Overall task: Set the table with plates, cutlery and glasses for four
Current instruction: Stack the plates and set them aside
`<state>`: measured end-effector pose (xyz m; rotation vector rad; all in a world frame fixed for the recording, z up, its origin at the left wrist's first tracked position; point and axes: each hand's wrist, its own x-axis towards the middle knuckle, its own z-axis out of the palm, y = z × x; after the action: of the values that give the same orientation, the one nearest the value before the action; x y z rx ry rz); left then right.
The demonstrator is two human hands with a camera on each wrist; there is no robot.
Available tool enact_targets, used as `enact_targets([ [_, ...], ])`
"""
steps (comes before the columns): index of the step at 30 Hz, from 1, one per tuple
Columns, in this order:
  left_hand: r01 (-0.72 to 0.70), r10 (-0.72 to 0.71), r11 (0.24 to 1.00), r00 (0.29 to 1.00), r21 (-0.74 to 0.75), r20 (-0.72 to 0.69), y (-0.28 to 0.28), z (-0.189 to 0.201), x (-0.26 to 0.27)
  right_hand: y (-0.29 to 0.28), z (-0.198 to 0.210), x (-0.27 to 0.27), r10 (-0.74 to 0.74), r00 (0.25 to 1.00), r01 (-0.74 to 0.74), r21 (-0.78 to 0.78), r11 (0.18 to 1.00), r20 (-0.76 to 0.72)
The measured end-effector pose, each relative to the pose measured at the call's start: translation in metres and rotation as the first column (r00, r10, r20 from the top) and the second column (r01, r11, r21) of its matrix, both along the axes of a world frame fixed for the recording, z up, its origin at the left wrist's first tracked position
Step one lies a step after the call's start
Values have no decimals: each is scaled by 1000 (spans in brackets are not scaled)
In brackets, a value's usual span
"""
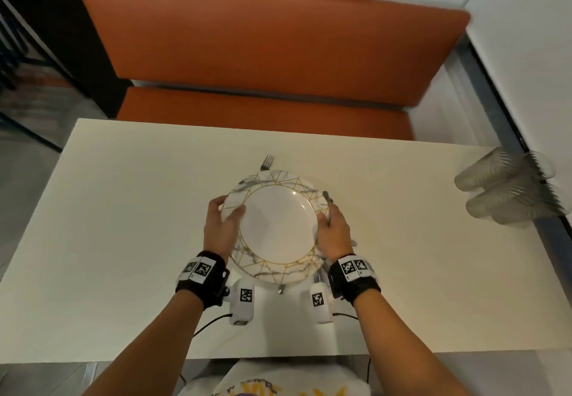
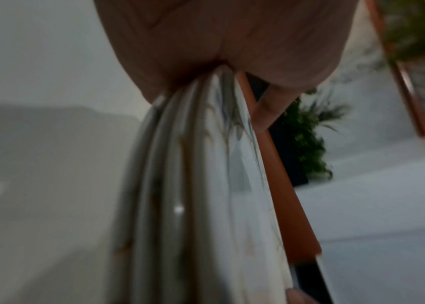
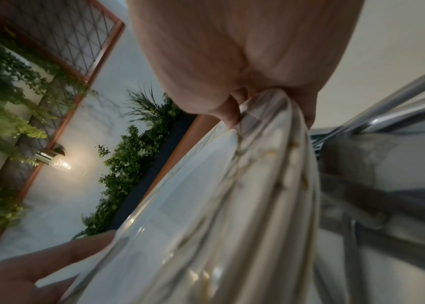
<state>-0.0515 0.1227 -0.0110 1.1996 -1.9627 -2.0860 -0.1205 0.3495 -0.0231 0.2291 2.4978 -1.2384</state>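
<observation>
A stack of white plates point(image 1: 278, 225) with grey marbling and gold lines sits at the middle of the white table point(image 1: 123, 210). My left hand point(image 1: 229, 213) grips its left rim, thumb on top. On the right rim, my right hand point(image 1: 328, 219) grips the same way. Several stacked rims point(image 2: 193, 185) show under my left hand point(image 2: 219, 41) in the left wrist view. The right wrist view shows the rims point(image 3: 232, 195) pinched by my right hand point(image 3: 245, 51), with cutlery point(image 3: 401, 102) beside them. A fork point(image 1: 266, 162) sticks out from under the stack's far edge.
Several clear glasses point(image 1: 507, 188) stand bunched at the table's right edge. An orange bench point(image 1: 263, 55) runs along the far side. A cutlery handle point(image 1: 326, 196) pokes out by my right fingers; I cannot tell whether they hold it.
</observation>
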Motion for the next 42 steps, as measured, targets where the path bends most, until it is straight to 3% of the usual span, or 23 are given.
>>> enact_targets([
  [5, 353, -317, 894, 934, -277, 164, 48, 6, -26, 57, 1, 1, -103, 995, 103, 3, 995, 3],
  [9, 627, -527, 724, 772, -289, 355, 97, -4, -60, 117, 2, 6, -190, 982, 190, 19, 982, -1],
  [19, 884, -707, 338, 466, -324, 532, 273, -30, -118, 287, -22, 21, -421, 899, 404, 142, 904, 122],
  [24, 885, -720, 323, 460, -337, 519, 342, -41, -134, 344, -39, 21, -442, 889, 412, 216, 885, 118],
  [29, 847, -714, 400, 527, -349, 461, 384, -55, -144, 383, -49, 15, -442, 889, 398, 274, 876, 122],
  [35, 832, -736, 376, 535, -407, 415, 422, -59, -157, 422, -54, 6, -507, 854, 467, 265, 844, 112],
  [42, 904, -806, 259, 396, -340, 439, 457, -59, -171, 465, -54, -15, -600, 797, 562, 278, 779, 71],
])
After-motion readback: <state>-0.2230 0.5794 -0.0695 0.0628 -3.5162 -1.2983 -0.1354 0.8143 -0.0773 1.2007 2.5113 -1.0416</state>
